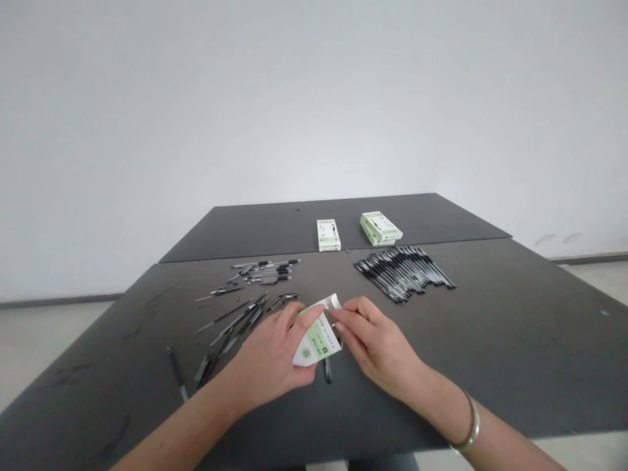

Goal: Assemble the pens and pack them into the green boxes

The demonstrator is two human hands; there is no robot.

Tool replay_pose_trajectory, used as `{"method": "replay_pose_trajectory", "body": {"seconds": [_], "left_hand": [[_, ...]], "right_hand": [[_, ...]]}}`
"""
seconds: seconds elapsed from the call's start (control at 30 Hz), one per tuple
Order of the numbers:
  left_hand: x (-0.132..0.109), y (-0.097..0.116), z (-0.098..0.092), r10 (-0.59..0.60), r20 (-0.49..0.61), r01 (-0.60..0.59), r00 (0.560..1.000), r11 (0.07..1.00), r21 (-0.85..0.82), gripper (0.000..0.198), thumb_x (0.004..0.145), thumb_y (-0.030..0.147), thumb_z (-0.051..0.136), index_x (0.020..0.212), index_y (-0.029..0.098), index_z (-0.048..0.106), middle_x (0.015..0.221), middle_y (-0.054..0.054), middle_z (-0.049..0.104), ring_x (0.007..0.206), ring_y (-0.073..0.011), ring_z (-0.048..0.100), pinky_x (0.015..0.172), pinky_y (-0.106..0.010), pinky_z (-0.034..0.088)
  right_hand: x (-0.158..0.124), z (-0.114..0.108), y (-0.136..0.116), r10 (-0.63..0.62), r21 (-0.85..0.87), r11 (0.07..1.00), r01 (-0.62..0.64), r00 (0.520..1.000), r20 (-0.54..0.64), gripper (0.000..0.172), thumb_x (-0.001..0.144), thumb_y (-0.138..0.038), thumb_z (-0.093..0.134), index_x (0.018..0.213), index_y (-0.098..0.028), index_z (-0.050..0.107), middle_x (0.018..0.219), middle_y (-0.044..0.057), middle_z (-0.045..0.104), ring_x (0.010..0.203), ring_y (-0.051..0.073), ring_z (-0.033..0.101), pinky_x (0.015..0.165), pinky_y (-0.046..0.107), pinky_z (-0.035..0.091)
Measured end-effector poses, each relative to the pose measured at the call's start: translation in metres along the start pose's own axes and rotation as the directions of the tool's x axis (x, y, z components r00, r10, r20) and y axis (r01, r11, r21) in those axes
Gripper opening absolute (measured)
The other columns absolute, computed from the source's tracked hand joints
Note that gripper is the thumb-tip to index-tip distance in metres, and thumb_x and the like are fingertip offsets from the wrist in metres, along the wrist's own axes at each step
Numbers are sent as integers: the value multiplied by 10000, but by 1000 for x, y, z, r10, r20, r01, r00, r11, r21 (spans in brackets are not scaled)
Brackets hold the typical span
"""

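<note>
My left hand [279, 343] is wrapped round a small white and green pen box [316, 343], which it holds tilted above the table. My right hand [375, 340] pinches at the box's right end, where a white flap [333, 302] stands out. What exactly lies between the right fingertips is partly hidden. Beneath the box, part of a dark pen [328, 371] shows on the table. Left of my left hand lie loose pen parts [245, 320], some passing behind the wrist.
Two black tables [490, 327] meet edge to edge before a pale wall. A neat row of black pens [405, 271] lies at right. Farther back are one pen box [328, 234] and a stack of boxes [380, 227]. More clear and black pens [269, 271] lie mid-left.
</note>
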State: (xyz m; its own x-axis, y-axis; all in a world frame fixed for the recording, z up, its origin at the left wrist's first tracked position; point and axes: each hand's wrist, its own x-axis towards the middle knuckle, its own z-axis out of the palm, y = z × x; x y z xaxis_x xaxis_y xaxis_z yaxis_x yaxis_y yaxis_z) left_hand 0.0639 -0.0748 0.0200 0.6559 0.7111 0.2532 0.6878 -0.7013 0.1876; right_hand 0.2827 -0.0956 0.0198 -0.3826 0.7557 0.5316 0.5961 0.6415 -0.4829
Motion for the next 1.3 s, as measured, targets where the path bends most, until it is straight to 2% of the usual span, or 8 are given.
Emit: {"method": "replay_pose_trajectory", "body": {"seconds": [0.13,0.27,0.53,0.77,0.83,0.97,1.17,1.3], "left_hand": [[-1,-3,4,-11,6,10,1000,1000,16,762,743,217,626,1410,261,260,1230,-98,482,1029,-270,544,895,-400,468],[-2,-5,6,-26,10,25,1000,999,36,776,741,220,622,1419,262,247,1245,-102,479,1012,-267,554,881,-390,470],[0,-5,7,-54,22,53,998,998,42,780,732,226,615,1423,268,255,1235,-93,488,1005,-269,559,871,-389,470],[-1,-5,7,-78,23,77,997,995,56,768,744,226,591,1430,266,249,1267,-100,469,1037,-279,555,895,-406,466],[-1,-5,6,-77,29,76,997,996,52,770,745,229,589,1431,263,241,1271,-105,463,1027,-278,557,888,-409,471],[2,-2,5,-70,23,69,997,997,25,761,741,231,598,1420,264,258,1247,-97,474,1012,-268,556,890,-405,472],[0,2,1,-47,-8,47,999,999,7,757,744,252,620,1414,264,267,1265,-100,467,1061,-280,541,919,-416,465],[-2,3,-1,-48,-20,48,999,999,2,769,733,234,624,1412,264,265,1257,-102,469,1057,-282,545,914,-414,468]], "right_hand": [[3,-8,13,-38,-55,998,38,999,-2,254,940,-206,439,1093,-169,639,996,99,573,853,183,584,736,299,521],[21,-23,66,245,-201,934,-294,940,-236,186,898,-167,483,906,-144,667,872,74,605,761,167,593,725,274,488],[38,-9,131,517,-561,721,-406,855,45,159,847,-207,578,816,-117,706,997,166,633,898,258,648,741,305,472],[34,-27,109,510,-368,811,-455,857,66,106,790,-231,593,735,-150,636,725,68,662,665,185,638,628,274,477],[29,-35,88,498,9,867,-499,867,19,179,855,-333,537,778,-176,574,685,16,642,485,113,555,482,236,442],[20,-38,28,458,748,610,-263,887,-61,168,849,-347,585,842,-197,509,730,-12,632,384,69,501,377,216,422],[16,-19,-9,393,574,801,-169,872,-292,435,839,-231,646,1194,-255,397,899,18,670,642,138,669,580,272,567],[13,-12,-4,375,525,824,-214,900,-223,751,849,-250,636,1426,-243,155,902,41,695,656,158,670,636,309,578]]}}
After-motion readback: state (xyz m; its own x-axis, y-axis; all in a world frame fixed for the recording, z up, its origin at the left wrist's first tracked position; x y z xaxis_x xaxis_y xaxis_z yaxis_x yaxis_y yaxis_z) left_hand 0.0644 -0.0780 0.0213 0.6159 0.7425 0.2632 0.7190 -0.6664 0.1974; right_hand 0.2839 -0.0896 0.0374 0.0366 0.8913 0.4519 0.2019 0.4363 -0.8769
